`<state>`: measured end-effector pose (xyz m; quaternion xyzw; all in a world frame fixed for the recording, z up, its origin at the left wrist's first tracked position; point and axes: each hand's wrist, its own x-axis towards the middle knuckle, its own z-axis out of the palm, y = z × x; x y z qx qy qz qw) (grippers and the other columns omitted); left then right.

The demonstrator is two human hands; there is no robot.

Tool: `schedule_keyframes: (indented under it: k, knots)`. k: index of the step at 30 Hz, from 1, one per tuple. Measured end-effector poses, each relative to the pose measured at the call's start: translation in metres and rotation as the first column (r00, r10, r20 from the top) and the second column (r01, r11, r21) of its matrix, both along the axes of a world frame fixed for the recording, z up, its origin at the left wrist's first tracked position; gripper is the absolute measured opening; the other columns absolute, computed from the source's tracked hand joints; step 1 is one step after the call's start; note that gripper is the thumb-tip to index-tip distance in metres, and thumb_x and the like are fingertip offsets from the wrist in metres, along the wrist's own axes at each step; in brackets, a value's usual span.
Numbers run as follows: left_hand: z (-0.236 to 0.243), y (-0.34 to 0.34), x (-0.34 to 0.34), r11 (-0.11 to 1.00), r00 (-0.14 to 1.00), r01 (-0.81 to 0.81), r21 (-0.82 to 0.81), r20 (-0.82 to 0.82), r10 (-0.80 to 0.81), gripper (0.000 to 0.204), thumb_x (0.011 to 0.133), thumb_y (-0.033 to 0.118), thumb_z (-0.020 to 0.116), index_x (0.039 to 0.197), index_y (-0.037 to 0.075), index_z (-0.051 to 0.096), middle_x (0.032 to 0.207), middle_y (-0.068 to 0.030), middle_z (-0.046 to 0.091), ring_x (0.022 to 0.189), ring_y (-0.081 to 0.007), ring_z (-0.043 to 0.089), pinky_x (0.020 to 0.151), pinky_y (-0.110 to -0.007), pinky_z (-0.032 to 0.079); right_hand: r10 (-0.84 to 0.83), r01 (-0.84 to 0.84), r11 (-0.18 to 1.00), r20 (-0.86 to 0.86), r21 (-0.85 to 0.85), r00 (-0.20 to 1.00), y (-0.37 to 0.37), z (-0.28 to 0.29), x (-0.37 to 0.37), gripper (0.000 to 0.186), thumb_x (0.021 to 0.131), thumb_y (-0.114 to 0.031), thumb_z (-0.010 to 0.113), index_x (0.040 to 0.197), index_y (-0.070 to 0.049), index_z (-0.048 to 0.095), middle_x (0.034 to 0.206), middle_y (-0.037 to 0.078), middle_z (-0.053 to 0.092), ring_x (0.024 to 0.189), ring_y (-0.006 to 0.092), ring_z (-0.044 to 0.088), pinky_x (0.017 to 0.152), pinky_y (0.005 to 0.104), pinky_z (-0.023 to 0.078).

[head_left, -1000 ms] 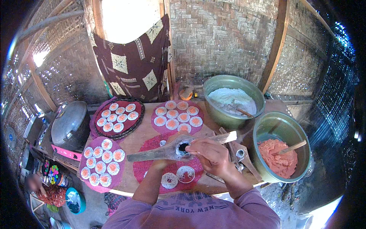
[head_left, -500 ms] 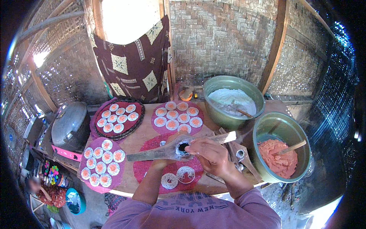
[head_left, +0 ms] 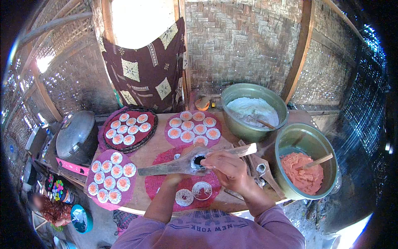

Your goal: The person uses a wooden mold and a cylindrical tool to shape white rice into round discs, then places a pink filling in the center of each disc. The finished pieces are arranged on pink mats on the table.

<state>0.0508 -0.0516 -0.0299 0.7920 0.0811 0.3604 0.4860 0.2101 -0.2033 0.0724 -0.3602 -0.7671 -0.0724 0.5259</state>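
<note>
A wooden hand press point(head_left: 166, 168) with a dark round hole in its middle is held level over the table. My left hand point(head_left: 175, 178) supports it from below, its fingers mostly hidden behind the wood. At the rim of the hole, my right hand point(head_left: 227, 165) has its fingers drawn together; whether they hold anything is hidden. Under the press lies a red-pink round mat point(head_left: 159, 184). On its near part are a lacy white ring point(head_left: 184, 197) of pressed strands and, beside it, a thinner, partly filled ring point(head_left: 202, 190).
Mats of white rounds with orange centres point(head_left: 109, 182) lie left and behind. At right stand a green tub of white dough point(head_left: 232, 93) and another of orange paste point(head_left: 286, 182), each with a stick. A lidded pot point(head_left: 74, 133) and a person point(head_left: 56, 209) are left; wooden tools point(head_left: 265, 174) lie right.
My hands and the press stay almost in place, with the right fingers still at the hole. The person at lower left has shifted an arm.
</note>
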Motion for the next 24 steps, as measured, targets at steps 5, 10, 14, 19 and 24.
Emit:
schedule_keyframes:
  k: [5, 10, 14, 19, 24]
  knots:
    - [-0.001, -0.005, 0.001, 1.0, 1.0, -0.008, 0.004, 0.001, 0.008, 0.067, 0.071, 0.022, 0.08, 0.129, 0.007, 0.051, 0.127, -0.0102, 0.056, 0.12, -0.0248, 0.051, 0.105, -0.038, 0.038, -0.042, 0.042, 0.999, -0.026, 0.001, 0.999, -0.001, 0.0, -0.006, 0.033, 0.07, 0.013, 0.067, 0.101, 0.002, 0.068, 0.088, 0.012, 0.069, 0.082, 0.0273, 0.067, 0.072, 0.0362, 0.055]
    - [0.0, -0.018, 0.016, 0.987, 0.99, -0.138, 0.086, 0.03, 0.136, 0.067, 0.071, 0.023, 0.08, 0.13, 0.007, 0.051, 0.127, -0.0104, 0.056, 0.12, -0.0251, 0.051, 0.105, -0.038, 0.038, -0.249, 0.261, 0.955, -0.095, 0.145, 0.964, 0.005, -0.009, -0.02, 0.035, 0.069, 0.015, 0.066, 0.101, 0.002, 0.067, 0.086, 0.01, 0.068, 0.078, 0.0268, 0.065, 0.069, 0.0351, 0.054]
    - [0.001, -0.013, 0.012, 0.996, 0.999, -0.027, 0.084, 0.023, 0.025, 0.067, 0.071, 0.023, 0.08, 0.13, 0.007, 0.051, 0.128, -0.0105, 0.055, 0.121, -0.0254, 0.051, 0.105, -0.038, 0.037, -0.086, 0.086, 0.995, -0.005, 0.041, 0.996, 0.008, -0.008, -0.015, 0.039, 0.065, 0.016, 0.064, 0.102, 0.002, 0.067, 0.09, 0.012, 0.067, 0.082, 0.028, 0.065, 0.071, 0.0353, 0.054]
    - [-0.005, 0.003, -0.009, 0.954, 0.968, 0.217, -0.207, -0.082, -0.238, 0.07, 0.072, 0.022, 0.079, 0.134, 0.007, 0.049, 0.133, -0.0106, 0.052, 0.127, -0.0254, 0.046, 0.11, -0.039, 0.033, 0.259, -0.238, 0.956, 0.108, -0.173, 0.96, 0.007, 0.005, 0.007, 0.045, 0.063, 0.013, 0.065, 0.106, -0.001, 0.066, 0.097, 0.012, 0.067, 0.09, 0.0334, 0.064, 0.077, 0.0412, 0.054]
    - [0.0, -0.003, -0.005, 0.987, 0.988, 0.131, -0.092, -0.076, -0.138, 0.066, 0.075, 0.021, 0.078, 0.133, 0.007, 0.05, 0.13, -0.0098, 0.055, 0.124, -0.024, 0.049, 0.108, -0.038, 0.035, 0.237, -0.185, 0.944, 0.169, -0.274, 0.957, 0.009, 0.005, 0.014, 0.039, 0.067, 0.007, 0.069, 0.105, -0.002, 0.067, 0.1, 0.012, 0.068, 0.093, 0.0317, 0.064, 0.079, 0.0391, 0.054]
